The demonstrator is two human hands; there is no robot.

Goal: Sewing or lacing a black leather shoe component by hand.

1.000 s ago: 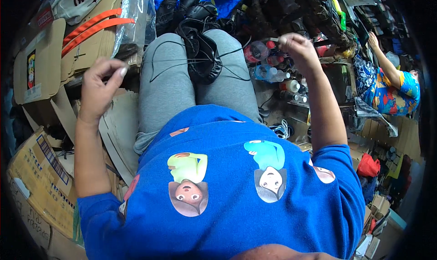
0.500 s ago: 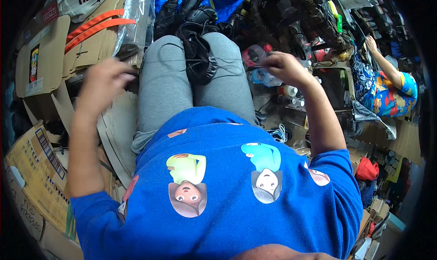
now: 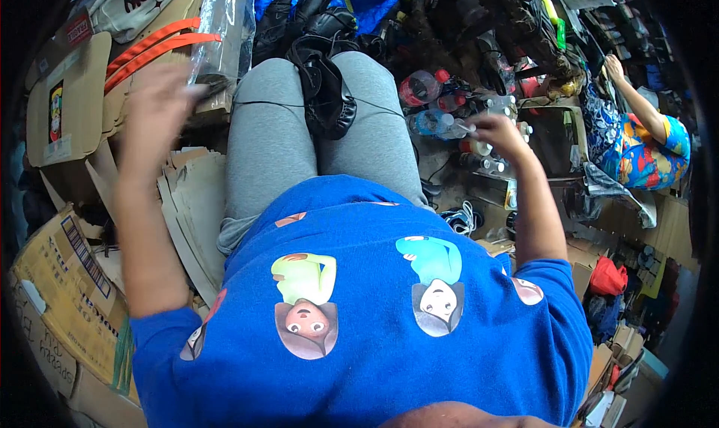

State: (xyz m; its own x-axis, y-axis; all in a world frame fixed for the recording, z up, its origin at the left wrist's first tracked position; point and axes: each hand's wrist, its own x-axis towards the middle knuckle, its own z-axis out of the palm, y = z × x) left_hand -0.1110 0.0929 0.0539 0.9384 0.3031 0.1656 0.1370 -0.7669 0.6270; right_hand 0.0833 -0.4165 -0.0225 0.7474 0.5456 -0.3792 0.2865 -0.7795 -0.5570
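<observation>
A black shoe (image 3: 327, 102) is held between my knees, its gathered edge toward me. From it a thin black thread (image 3: 374, 107) runs out sideways over both grey-trousered thighs. My left hand (image 3: 159, 102) is raised left of my left knee, in front of the cardboard, and smeared by motion. Something greyish shows by its fingertips, too blurred to name. My right hand (image 3: 500, 134) is out to the right beside the plastic bottles, thumb and fingers pinched together. What they pinch, if anything, is too small to make out.
Cardboard boxes (image 3: 71, 102) and orange straps (image 3: 153, 46) lie at the left. Several black shoes (image 3: 299, 16) rest on a blue sheet beyond my knees. Plastic bottles (image 3: 431, 121) stand at the right. Farther right is another person in a colourful shirt (image 3: 644, 151).
The thread stretched between my hands now lies lower and curved over my thighs. My left hand has moved up and left, my right hand down and right. The shoe stays between my knees.
</observation>
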